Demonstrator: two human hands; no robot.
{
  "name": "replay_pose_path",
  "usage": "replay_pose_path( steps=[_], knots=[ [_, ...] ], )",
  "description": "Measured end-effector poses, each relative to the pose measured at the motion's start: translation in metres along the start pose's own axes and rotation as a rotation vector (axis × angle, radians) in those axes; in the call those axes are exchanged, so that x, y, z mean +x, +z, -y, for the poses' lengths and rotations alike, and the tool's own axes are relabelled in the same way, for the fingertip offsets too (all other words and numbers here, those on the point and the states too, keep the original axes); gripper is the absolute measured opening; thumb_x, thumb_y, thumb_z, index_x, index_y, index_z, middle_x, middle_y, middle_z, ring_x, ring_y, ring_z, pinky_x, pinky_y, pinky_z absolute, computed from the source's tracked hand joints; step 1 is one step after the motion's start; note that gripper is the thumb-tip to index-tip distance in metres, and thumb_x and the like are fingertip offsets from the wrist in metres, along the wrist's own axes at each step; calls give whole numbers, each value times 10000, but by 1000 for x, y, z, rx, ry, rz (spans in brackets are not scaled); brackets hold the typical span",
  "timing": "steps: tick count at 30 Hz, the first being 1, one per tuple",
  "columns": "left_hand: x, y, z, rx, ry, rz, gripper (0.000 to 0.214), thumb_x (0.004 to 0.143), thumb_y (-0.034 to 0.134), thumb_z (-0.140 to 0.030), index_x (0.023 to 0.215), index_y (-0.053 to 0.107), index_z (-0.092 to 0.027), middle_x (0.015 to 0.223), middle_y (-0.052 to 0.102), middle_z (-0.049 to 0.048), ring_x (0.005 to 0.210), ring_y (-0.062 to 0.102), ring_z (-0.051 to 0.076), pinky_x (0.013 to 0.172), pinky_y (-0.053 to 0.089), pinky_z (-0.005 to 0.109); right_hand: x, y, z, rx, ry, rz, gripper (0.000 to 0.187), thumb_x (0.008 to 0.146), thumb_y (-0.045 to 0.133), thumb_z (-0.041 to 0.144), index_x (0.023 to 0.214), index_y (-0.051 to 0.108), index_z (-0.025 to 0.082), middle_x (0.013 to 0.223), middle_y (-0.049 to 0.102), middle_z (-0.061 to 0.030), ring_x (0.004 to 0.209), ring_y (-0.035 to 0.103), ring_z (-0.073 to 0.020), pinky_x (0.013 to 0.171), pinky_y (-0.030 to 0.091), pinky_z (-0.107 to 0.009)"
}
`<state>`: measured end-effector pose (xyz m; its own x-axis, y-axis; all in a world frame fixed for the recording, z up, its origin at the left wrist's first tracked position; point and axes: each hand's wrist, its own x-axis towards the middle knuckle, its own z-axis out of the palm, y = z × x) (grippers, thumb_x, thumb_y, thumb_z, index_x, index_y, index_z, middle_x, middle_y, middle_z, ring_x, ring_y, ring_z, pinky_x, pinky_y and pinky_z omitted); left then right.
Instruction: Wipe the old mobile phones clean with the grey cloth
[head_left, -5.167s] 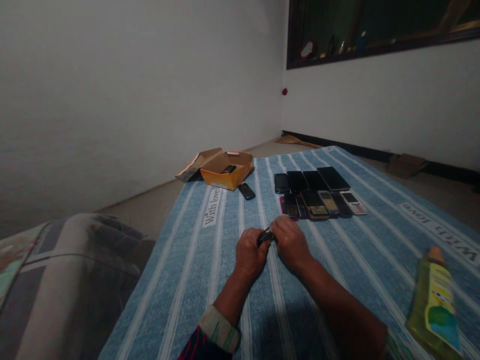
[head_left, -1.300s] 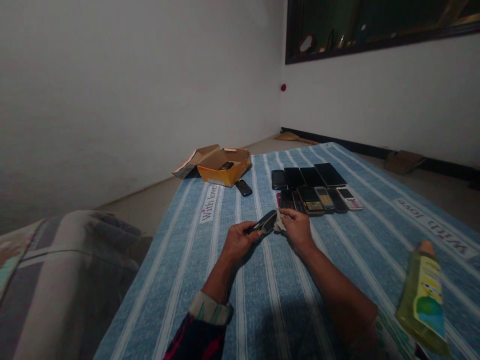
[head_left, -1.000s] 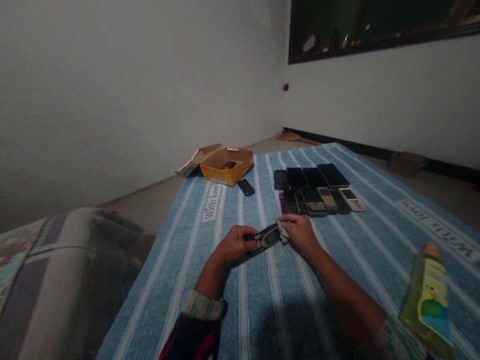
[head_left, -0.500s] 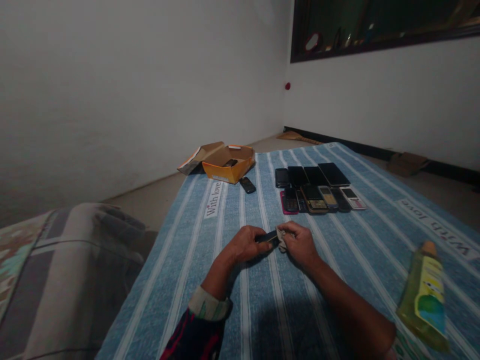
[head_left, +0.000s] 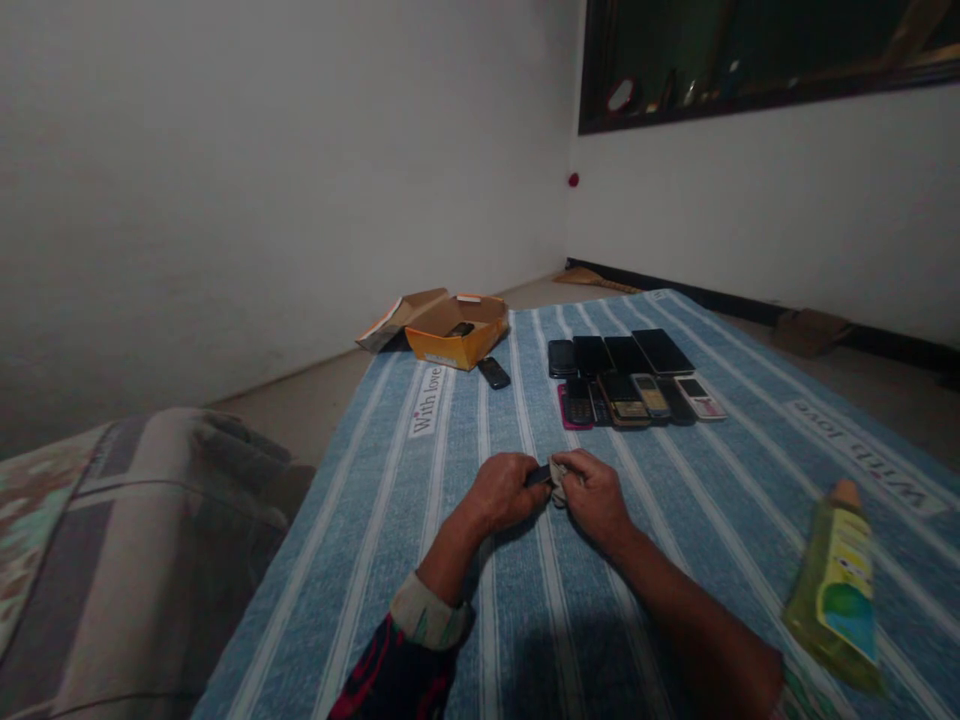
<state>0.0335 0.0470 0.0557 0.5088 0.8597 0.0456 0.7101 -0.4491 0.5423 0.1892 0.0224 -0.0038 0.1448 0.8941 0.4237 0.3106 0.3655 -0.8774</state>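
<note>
My left hand [head_left: 501, 492] is closed around a small dark mobile phone [head_left: 538, 474], held low over the blue striped cloth [head_left: 720, 480]. Only the phone's end shows between the hands. My right hand [head_left: 596, 492] is closed on a small pale rag [head_left: 558, 475] pressed against that phone. Beyond the hands, several phones [head_left: 630, 375] lie in two neat rows on the cloth.
An open orange cardboard box [head_left: 454, 332] with a phone in it sits at the cloth's far left edge, and a loose dark phone [head_left: 494, 372] lies beside it. A green bottle [head_left: 836, 590] lies at right. A striped bolster [head_left: 127, 560] is at left. White walls stand close behind.
The phone was held up and tilted between the hands; now both hands have closed in around it and lowered, so it is mostly covered. The rag stays against it.
</note>
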Motion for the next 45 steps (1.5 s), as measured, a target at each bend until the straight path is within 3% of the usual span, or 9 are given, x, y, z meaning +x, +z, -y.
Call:
replay_pose_path(
  steps=[4,10,18,22,28,32,37,41,45],
  knots=[
    [2,4,4,-52,9,-35,178,763,593,-290,691,689,-158,634,603,20,600,533,156,575,329,254,3,0,0,12,39,-14,313,700,457,170,833,739,199,795,696,-42,760,656,-188,740,514,-305],
    [1,9,4,-242,-12,-185,220,772,601,-342,718,697,-151,637,582,9,619,529,147,593,374,247,7,-3,1,97,164,-31,312,690,473,210,836,748,187,796,712,-38,747,647,-194,735,512,-317],
    [4,18,-6,-551,-66,-383,240,762,643,-364,836,723,-150,746,664,25,709,588,170,676,449,269,7,7,19,423,471,-48,280,643,547,274,804,744,159,627,645,2,537,556,-132,489,426,-227],
    [5,22,-10,-626,-116,-489,256,758,639,-379,846,721,-153,749,668,16,714,588,166,690,463,267,6,10,26,578,552,-39,271,632,609,294,819,740,149,631,646,2,537,561,-117,500,419,-211],
    [8,24,-3,-725,-212,-680,288,743,633,-404,848,709,-148,754,686,32,713,608,181,681,479,279,1,13,29,649,526,146,312,689,685,346,925,735,149,684,676,-9,546,577,-110,516,437,-206],
    [10,26,2,-766,-258,-693,305,736,624,-422,835,707,-145,743,682,30,696,610,181,638,481,267,-2,17,27,653,557,208,359,682,726,388,949,716,148,660,671,-7,492,563,-108,471,446,-210],
    [12,28,5,-807,-238,-676,308,732,630,-429,830,705,-147,742,678,16,683,607,168,615,475,250,1,14,25,655,579,163,373,621,772,383,901,712,144,664,681,-12,494,577,-115,480,464,-224],
    [11,22,6,-873,-189,-611,291,731,649,-404,817,722,-136,735,689,18,685,612,167,651,486,262,10,3,21,496,456,183,325,662,732,352,915,723,148,726,703,-27,584,617,-152,555,484,-260],
    [9,13,12,-970,-158,-504,249,683,710,-332,827,742,-131,776,726,43,740,642,187,749,503,310,20,-14,14,101,165,203,200,737,640,258,904,720,182,849,707,-42,770,641,-201,704,486,-308]
  ],
)
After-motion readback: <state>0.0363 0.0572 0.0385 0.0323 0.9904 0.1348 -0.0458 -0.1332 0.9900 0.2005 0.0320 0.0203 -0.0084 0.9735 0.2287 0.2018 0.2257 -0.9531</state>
